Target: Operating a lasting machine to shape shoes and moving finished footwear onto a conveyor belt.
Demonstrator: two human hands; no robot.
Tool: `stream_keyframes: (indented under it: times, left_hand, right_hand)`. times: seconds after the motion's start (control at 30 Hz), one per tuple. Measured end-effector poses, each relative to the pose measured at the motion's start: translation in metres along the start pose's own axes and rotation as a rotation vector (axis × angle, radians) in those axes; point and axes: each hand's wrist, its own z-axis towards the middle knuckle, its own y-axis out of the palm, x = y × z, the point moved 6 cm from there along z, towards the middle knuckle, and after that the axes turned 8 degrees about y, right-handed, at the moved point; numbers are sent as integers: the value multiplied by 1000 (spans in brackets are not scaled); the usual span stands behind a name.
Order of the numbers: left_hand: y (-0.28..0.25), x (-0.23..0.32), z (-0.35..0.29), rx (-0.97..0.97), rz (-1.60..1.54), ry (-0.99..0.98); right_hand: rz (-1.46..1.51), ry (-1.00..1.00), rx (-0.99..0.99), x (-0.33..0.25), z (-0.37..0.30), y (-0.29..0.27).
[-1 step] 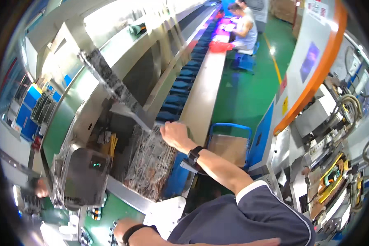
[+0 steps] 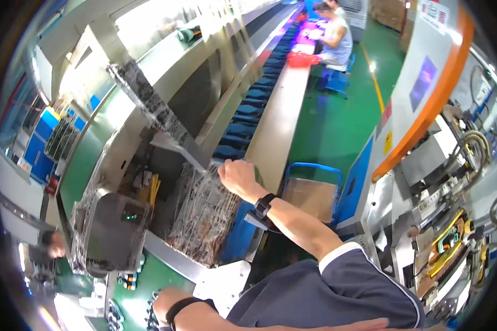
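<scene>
My right hand point(image 2: 240, 180), with a black watch point(image 2: 264, 205) on its wrist, is at the end of a long conveyor point(image 2: 279, 113). Its fingers are curled closed beside the upper edge of a block wrapped in wrinkled clear film point(image 2: 201, 212). Whatever they hold, if anything, is hidden. Dark blue flat pieces point(image 2: 240, 124) lie in a row on the belt just beyond. At the lower left, my left hand point(image 2: 171, 302) wears a black wristband and is next to dark shoe-like items point(image 2: 151, 314) on a green surface. Its fingers are mostly out of sight.
A film-covered box with green lights point(image 2: 119, 231) stands left of the wrapped block. Above it slants a film-wrapped metal arm point(image 2: 154, 113). A blue-railed cart point(image 2: 309, 196) and an orange-edged machine point(image 2: 425, 105) are to the right. Another person point(image 2: 337, 41) sits by the far conveyor.
The view has shifted slightly. My right hand stays by the wrapped block's upper edge, and my left hand has barely moved.
</scene>
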Motion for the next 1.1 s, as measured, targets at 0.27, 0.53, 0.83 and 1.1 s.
stream_keyframes:
  times: [0.27,0.53,0.83,1.1]
  left_hand:
    - [-6,-46,-2,-15,-30,-179]
    - [-5,-55,5,-4,-30,-142]
    - [13,-39,5,-48,-3,-98]
    - [22,-40,-4,-90,-37,-181]
  right_hand:
    - [36,14,-28,7,-12,6]
    - [87,-7,9,-1,-5,4]
    - [-2,-85,-68,10,-1,8]
    - [46,-35,6,2,-12,-1]
